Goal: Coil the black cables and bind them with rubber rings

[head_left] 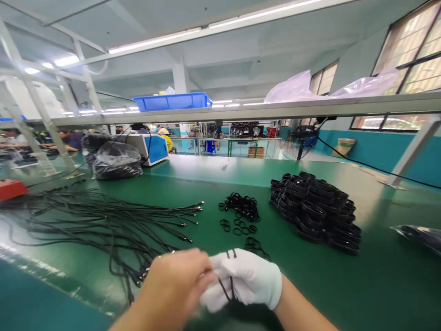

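Observation:
My right hand, in a white glove, is closed around a black cable whose strands run between the fingers. Bare and slightly blurred, my left hand meets the gloved fingertips with its own fingers pinched together; what they grip is hidden. Just beyond the hands lie several small black rings, with a denser heap of rings behind them. Loose black cables spread over the left of the green table, many ends pointing right. On the right is a stacked pile of coiled black cables.
The green table extends under a raised shelf holding a blue tray. A plastic-wrapped black bundle and a blue-and-white machine stand back left. A red object sits far left, a clear bag far right.

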Action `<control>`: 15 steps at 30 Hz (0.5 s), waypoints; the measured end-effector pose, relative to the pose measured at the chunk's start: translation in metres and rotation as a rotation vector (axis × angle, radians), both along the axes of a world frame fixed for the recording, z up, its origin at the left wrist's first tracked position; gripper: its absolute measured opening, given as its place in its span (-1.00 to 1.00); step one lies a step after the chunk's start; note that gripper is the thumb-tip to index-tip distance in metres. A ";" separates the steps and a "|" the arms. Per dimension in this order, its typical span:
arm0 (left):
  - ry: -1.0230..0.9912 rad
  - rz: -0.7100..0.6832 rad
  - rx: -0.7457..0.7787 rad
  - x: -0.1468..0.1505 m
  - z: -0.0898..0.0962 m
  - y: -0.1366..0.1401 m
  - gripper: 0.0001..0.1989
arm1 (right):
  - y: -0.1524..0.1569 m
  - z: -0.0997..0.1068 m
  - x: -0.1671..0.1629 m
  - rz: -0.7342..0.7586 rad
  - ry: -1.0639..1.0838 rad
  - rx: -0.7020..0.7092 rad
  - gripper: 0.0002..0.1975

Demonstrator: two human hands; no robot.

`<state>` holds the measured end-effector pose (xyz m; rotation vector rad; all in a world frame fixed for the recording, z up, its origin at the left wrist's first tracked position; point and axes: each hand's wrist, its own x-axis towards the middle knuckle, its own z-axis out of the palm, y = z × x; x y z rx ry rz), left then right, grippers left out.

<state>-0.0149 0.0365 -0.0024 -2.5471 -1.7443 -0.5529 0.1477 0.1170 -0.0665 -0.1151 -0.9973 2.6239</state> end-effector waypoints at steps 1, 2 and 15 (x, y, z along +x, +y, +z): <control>-0.093 0.031 -0.107 -0.002 0.014 0.011 -0.84 | -0.005 -0.001 -0.001 0.090 -0.007 0.024 -0.54; -0.183 0.039 -0.188 -0.003 0.023 0.021 -0.86 | -0.009 -0.002 -0.001 0.158 -0.006 0.043 -0.49; 0.096 0.165 -0.119 -0.023 -0.083 0.015 -0.74 | 0.005 0.020 0.004 -0.218 0.215 -0.020 -0.68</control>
